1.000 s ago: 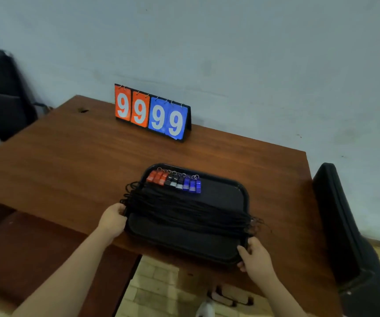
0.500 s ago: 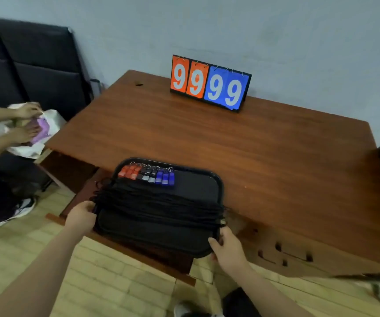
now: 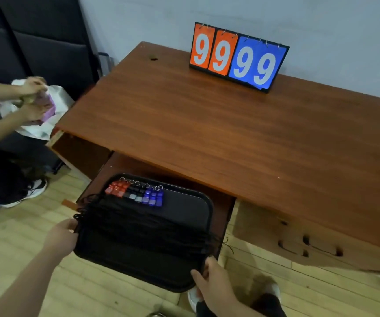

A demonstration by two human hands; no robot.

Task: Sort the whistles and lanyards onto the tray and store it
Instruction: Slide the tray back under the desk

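Observation:
A black tray (image 3: 184, 211) hangs over the pull-out shelf (image 3: 120, 170) under the wooden desk (image 3: 230, 133). My left hand (image 3: 62, 236) grips its left edge and my right hand (image 3: 209, 280) grips its near right corner. A row of whistles (image 3: 135, 194) lies along the tray's far edge: red ones at the left, black and grey in the middle, blue at the right. Black lanyards (image 3: 143, 225) stretch in a bundle across the tray's middle, their ends hanging over both sides.
An orange and blue flip scoreboard (image 3: 237, 57) reading 9999 stands at the desk's back edge. A second person's hands (image 3: 32, 97) handle a white bag at the left, by dark seats (image 3: 35, 42). Desk drawers (image 3: 310, 243) are on the right. My shoe shows on the wooden floor.
The tray came off the desktop and moved down and toward me, now level with the shelf below the desk. Both hands kept their hold on it. The view swung left.

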